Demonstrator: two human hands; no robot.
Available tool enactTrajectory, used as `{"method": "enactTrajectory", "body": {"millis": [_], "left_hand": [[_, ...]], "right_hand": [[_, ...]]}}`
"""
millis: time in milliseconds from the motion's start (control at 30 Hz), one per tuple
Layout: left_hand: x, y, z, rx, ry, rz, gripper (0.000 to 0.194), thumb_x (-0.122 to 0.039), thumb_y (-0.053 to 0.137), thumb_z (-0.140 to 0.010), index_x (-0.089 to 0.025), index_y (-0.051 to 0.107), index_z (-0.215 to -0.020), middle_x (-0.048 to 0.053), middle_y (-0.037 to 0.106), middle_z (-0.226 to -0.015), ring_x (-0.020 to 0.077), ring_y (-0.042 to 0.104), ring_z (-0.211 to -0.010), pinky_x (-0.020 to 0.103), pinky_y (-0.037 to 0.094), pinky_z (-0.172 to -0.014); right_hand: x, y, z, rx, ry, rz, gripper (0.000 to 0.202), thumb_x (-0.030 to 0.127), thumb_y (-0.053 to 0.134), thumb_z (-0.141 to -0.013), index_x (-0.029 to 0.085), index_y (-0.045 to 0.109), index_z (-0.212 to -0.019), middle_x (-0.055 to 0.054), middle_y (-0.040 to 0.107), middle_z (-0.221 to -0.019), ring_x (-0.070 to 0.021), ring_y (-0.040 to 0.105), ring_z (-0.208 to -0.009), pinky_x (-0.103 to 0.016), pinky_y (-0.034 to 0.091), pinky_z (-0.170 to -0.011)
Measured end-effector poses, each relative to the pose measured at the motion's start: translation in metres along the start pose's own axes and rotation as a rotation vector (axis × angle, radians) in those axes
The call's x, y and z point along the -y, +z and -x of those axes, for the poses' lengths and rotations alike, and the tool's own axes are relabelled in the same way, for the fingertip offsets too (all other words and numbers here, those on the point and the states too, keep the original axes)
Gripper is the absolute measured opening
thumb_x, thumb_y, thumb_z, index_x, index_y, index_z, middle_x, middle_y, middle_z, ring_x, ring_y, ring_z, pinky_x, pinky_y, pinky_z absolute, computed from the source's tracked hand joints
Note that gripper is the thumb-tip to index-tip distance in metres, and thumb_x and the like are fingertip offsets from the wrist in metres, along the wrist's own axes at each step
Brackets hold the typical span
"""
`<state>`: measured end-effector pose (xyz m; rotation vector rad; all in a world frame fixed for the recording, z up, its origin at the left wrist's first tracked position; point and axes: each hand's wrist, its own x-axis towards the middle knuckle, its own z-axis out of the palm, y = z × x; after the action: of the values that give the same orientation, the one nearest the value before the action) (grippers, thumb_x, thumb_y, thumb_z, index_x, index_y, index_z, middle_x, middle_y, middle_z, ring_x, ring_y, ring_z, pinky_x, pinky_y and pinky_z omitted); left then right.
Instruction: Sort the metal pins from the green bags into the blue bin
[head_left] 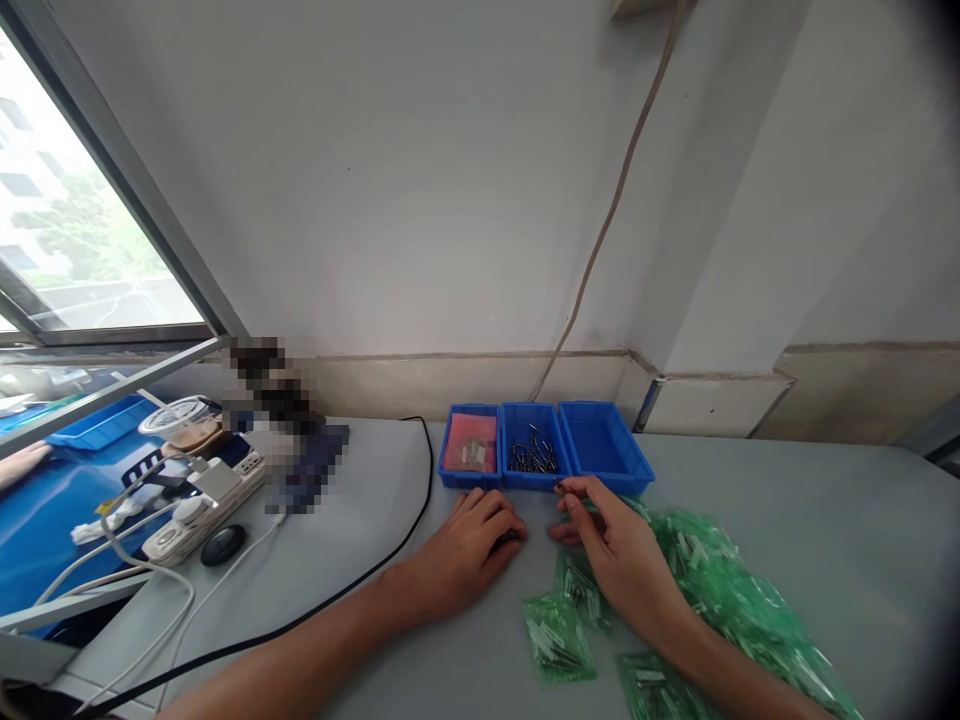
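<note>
Lower centre, the right hand (611, 545) pinches a dark speck (559, 487), far too small to name! Beside it, the left hand (476, 540) covers most of a dark thing (509, 539); no telling what. At mid-left, blocky pixels (289, 425) blot out everything. Lower right, the big bag (742, 590) runs off the bottom edge, and a packet (654, 688) goes with it! Upper left, the window (90, 220) is sliced by the frame; up top, a box (641, 7) is clipped.

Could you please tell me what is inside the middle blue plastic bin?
The middle blue plastic bin holds a loose pile of small, thin, dark metallic-looking parts. Whatever lies beneath the pile is covered and cannot be seen.
</note>
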<state>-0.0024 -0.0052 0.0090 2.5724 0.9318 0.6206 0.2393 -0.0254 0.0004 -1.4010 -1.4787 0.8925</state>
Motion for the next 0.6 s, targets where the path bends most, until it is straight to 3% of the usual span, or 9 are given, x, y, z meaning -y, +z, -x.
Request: {"method": "enactTrajectory", "body": {"millis": [600], "left_hand": [[0.0011,0.0006,0.0011,0.003,0.004,0.000,0.014,-0.023,0.055,-0.111,-0.022,0.064,-0.122,0.006,0.063,-0.120,0.0225,0.054,-0.108,0.038,0.044,-0.099]], "right_hand": [[0.0003,0.0015,-0.0008,-0.041,-0.045,-0.107,0.043,0.063,0.055,-0.102,0.024,0.067,-0.116,-0.009,0.073,-0.101,-0.0258,0.078,-0.078,-0.041,0.067,-0.077]]}}
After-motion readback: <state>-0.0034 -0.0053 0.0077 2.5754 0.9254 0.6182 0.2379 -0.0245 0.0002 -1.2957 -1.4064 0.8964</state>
